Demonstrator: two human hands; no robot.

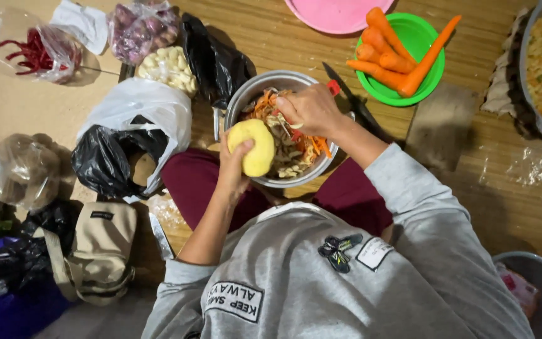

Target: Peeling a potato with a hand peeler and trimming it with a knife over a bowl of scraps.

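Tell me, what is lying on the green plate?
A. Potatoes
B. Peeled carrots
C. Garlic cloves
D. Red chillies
B: the green plate holds several peeled carrots, orange and bare, lying across it, while the left hand holds a peeled potato over the metal bowl of peelings.

potato (251, 148): pale yellow, peeled, oval | held above metal bowl's (244, 94) left rim
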